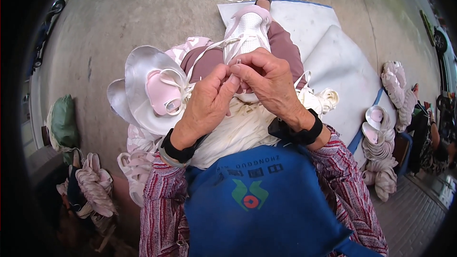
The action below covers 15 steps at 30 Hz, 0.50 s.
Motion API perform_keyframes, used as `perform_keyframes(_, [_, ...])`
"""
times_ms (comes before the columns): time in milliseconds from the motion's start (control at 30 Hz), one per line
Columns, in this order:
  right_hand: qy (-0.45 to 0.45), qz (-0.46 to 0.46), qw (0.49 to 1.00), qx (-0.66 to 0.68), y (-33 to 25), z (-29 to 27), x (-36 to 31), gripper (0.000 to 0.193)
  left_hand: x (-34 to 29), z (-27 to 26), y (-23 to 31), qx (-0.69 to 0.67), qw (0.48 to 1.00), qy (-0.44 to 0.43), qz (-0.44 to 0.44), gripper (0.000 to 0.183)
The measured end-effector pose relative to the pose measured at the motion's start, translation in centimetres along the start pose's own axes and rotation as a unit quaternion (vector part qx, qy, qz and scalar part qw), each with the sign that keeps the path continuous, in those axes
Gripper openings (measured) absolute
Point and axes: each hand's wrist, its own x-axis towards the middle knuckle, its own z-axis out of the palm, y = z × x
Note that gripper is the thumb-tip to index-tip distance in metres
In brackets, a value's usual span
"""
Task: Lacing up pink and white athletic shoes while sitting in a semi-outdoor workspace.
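My left hand (204,102) and my right hand (269,83) meet over my lap, thumbs and fingertips pinched together. Between them is a thin white shoelace (215,45), whose tip is mostly covered by my fingers. Just beyond the hands lies a white mesh shoe upper (248,27) with a pink collar, loosely laced across its front. A thick bundle of cream laces (238,131) rests on my lap beneath my wrists. To the left of my left hand are stacked uppers (138,97) with shiny white outer faces, pink tongues and loose laces.
A white sheet (342,62) with blue edging spreads over the concrete floor to the right. Piles of uppers (378,133) stand at the right, and another pile (95,185) sits at the lower left. A green sack (64,121) is at the left. Another person (428,135) sits far right.
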Motion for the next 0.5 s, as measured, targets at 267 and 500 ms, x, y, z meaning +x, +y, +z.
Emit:
perform_keyframes(267, [-0.001, 0.024, 0.996, -0.089, 0.9, -3.0, 0.6, 0.025, -1.7, -3.5, 4.6, -0.126, 0.989, 0.081, 0.010, 0.023])
perform_keyframes(500, [-0.030, -0.008, 0.902, -0.431, 4.9, -5.5, -2.2, 0.027, -10.2, -16.3, 13.3, -0.251, 0.924, 0.063, 0.283, 0.026])
